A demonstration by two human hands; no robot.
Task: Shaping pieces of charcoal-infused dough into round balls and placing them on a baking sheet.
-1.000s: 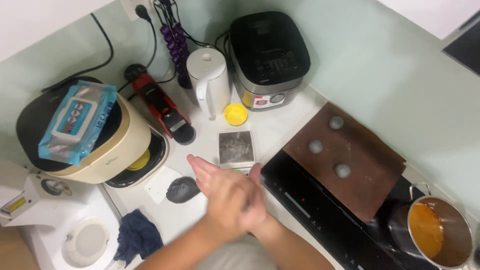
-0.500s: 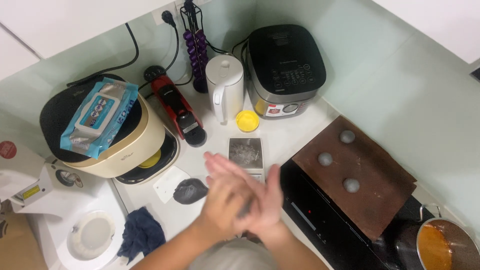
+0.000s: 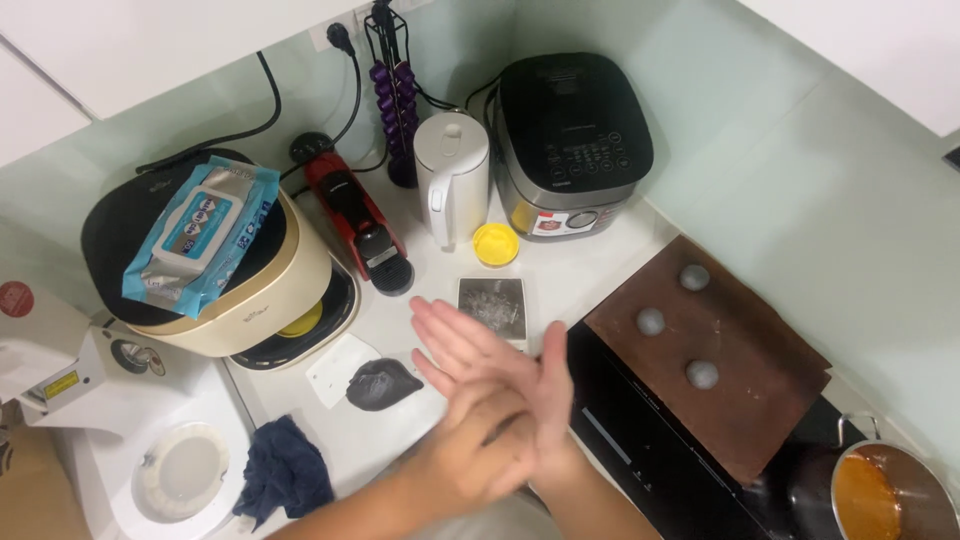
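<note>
Near edge: left hand and right hand pressed palm to palm, fingers out flat; whether anything sits between them can't be told. Just beyond lie a dark lump and a grey square. Risk: an elbow swing could catch the pot on the stove, or knock dough balls off the brown board.
</note>
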